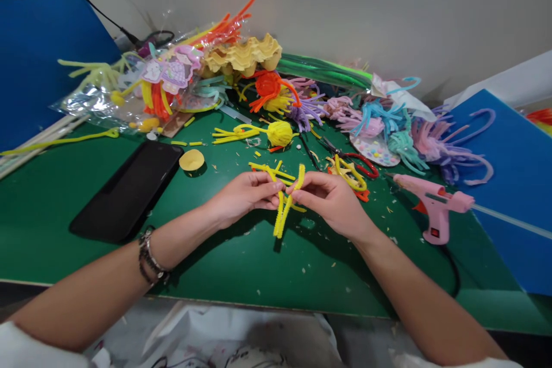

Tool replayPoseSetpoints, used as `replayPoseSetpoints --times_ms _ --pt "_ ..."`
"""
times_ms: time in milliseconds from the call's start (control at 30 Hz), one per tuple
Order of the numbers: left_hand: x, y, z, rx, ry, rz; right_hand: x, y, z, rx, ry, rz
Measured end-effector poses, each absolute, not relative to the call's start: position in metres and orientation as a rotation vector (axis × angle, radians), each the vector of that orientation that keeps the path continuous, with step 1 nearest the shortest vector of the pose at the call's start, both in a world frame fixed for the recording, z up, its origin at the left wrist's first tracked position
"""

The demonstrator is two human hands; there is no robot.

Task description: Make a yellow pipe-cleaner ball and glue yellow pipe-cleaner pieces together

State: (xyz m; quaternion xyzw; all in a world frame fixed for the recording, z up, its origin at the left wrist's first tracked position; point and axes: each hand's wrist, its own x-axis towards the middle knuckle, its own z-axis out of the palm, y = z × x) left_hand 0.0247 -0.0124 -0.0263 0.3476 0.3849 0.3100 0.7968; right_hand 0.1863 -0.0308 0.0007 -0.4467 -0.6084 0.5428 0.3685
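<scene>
My left hand [254,192] pinches a strand of the yellow pipe cleaners [282,215] over the middle of the green table. From the other side, my right hand [328,198] grips another strand, thumb against fingers. The fuzzy strands cross between my fingertips, and two ends hang down side by side. More short yellow pieces [276,170] show just behind my hands. Further back lies a round yellow pompom-like bundle [280,134] with several yellow strands to its left. How the held strands join is too small to tell.
A black phone [129,190] and a small tan cup [192,160] lie left. Red-handled scissors [366,165] and a pink glue gun [435,201] are right. Along the wall are colourful pipe cleaner bundles [379,121], a plastic bag [99,103] and an egg carton [244,56].
</scene>
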Motion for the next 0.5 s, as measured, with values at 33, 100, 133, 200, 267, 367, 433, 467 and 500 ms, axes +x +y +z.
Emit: replayPoseSetpoints --times_ms 33,100,133,200,267,367,433,467,500 --pt "0.0249 -0.0124 -0.0263 0.748 0.838 0.672 0.1861 -0.0310 0.0009 -1.142 -1.552 1.395" --pt "0.0252 -0.0124 -0.0264 0.755 0.860 0.685 0.1855 -0.0311 0.0011 -1.143 -1.527 1.400" --pt "0.0253 -0.0123 -0.0266 0.760 0.867 0.691 0.1852 -0.0310 0.0012 -1.147 -1.512 1.400" --pt "0.0254 -0.0123 -0.0272 0.772 0.873 0.701 0.1847 -0.0308 0.0016 -1.161 -1.483 1.397" --pt "0.0254 -0.0125 -0.0276 0.788 0.869 0.711 0.1843 -0.0305 0.0020 -1.175 -1.463 1.395" --pt "0.0256 -0.0132 -0.0272 0.817 0.863 0.718 0.1840 -0.0302 0.0018 -1.196 -1.459 1.394" --pt "0.0256 -0.0138 -0.0264 0.832 0.859 0.722 0.1840 -0.0300 0.0011 -1.207 -1.469 1.387" --pt "0.0255 -0.0141 -0.0260 0.839 0.855 0.725 0.1841 -0.0299 0.0006 -1.209 -1.476 1.382" --pt "0.0253 -0.0144 -0.0257 0.843 0.849 0.728 0.1843 -0.0297 0.0001 -1.211 -1.481 1.375"
